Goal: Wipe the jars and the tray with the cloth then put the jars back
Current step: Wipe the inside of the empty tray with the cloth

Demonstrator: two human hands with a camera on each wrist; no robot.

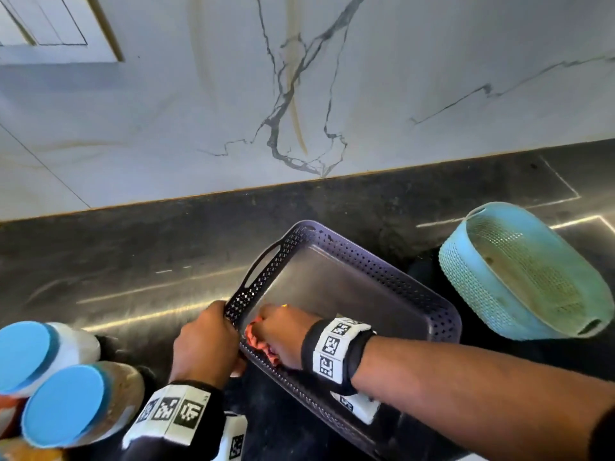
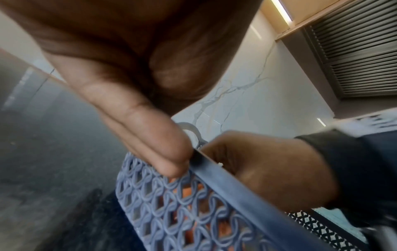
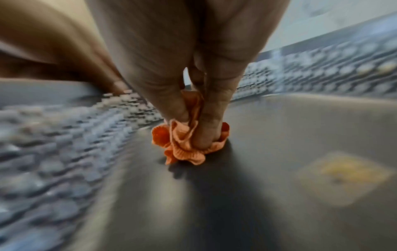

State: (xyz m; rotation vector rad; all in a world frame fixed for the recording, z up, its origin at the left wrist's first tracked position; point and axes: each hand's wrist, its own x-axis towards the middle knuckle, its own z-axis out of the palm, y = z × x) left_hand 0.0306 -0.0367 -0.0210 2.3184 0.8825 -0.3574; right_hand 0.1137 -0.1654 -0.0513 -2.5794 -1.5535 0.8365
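Note:
A dark purple perforated tray (image 1: 382, 264) sits on the black counter, holding no jars. My left hand (image 1: 208, 341) grips the tray's near-left corner rim (image 2: 206, 168), fingers outside the lattice wall. Inside the tray my right hand (image 1: 283, 334) holds a bunched orange cloth (image 1: 256, 337) and presses it on the tray floor (image 3: 268, 152); the fingers (image 3: 206, 125) curl round the cloth (image 3: 184, 146). Two jars with blue lids, one whitish (image 1: 26, 354) and one brownish (image 1: 70, 407), stand at the counter's near left, outside the tray.
A turquoise woven basket (image 1: 519, 277) lies on the counter right of the tray. A marble backsplash (image 1: 299, 94) rises behind the counter. A yellowish sticker (image 3: 343, 175) marks the tray floor. Bare black counter (image 1: 133, 261) stretches left of the tray.

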